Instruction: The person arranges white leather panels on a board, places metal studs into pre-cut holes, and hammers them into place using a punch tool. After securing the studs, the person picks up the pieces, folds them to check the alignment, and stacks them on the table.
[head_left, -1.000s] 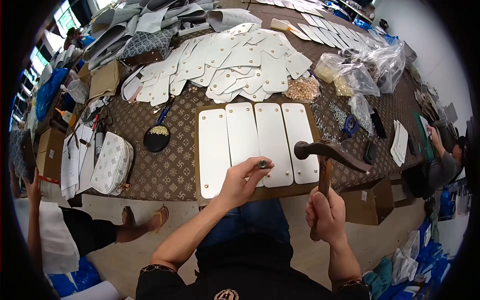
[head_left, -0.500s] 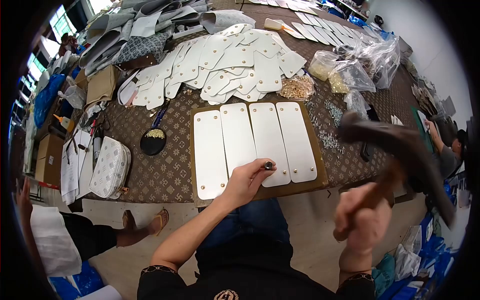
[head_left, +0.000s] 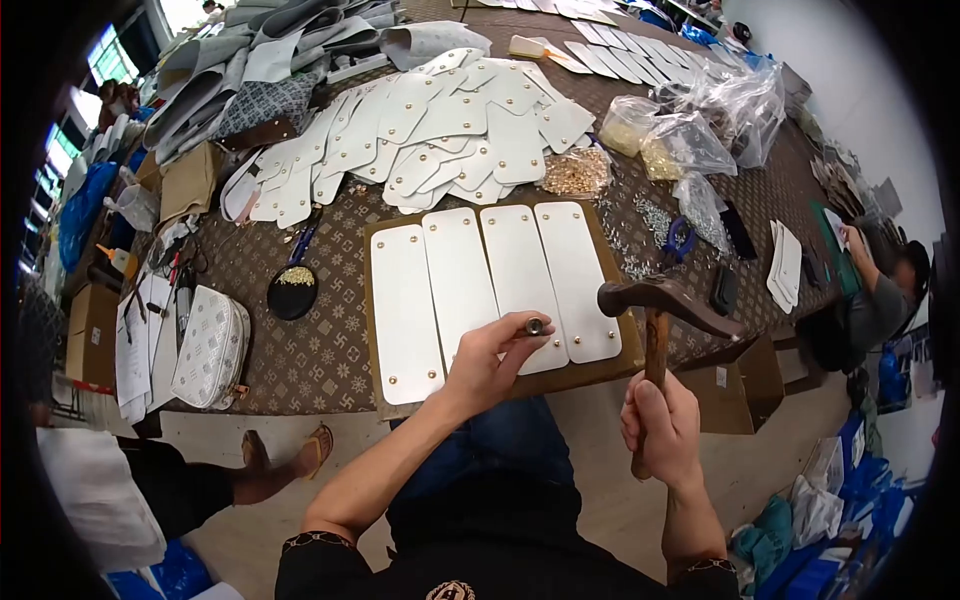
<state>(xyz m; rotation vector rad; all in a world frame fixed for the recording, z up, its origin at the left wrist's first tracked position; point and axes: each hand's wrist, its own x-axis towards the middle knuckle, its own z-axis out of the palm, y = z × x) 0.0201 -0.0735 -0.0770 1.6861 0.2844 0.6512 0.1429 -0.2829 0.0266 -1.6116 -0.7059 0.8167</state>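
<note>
My left hand pinches a short metal rivet setter, upright over the lower end of the third white strip. Several white strips with brass-coloured rivets at their ends lie side by side on a brown board. My right hand grips a hammer by its wooden handle. Its dark metal head is to the right of the setter, apart from it. The rivet directly under the setter is hidden by my fingers.
Behind the board lies a heap of riveted white pieces, beside a bag of copper-coloured rivets. A black dish holds small brass parts. Loose silver rivets and blue-handled scissors lie right. A person stands left; another sits right.
The hammer has come left and is no longer blurred, with its head now near the setter. My left hand keeps the setter at about the same spot. The view has shifted slightly.
</note>
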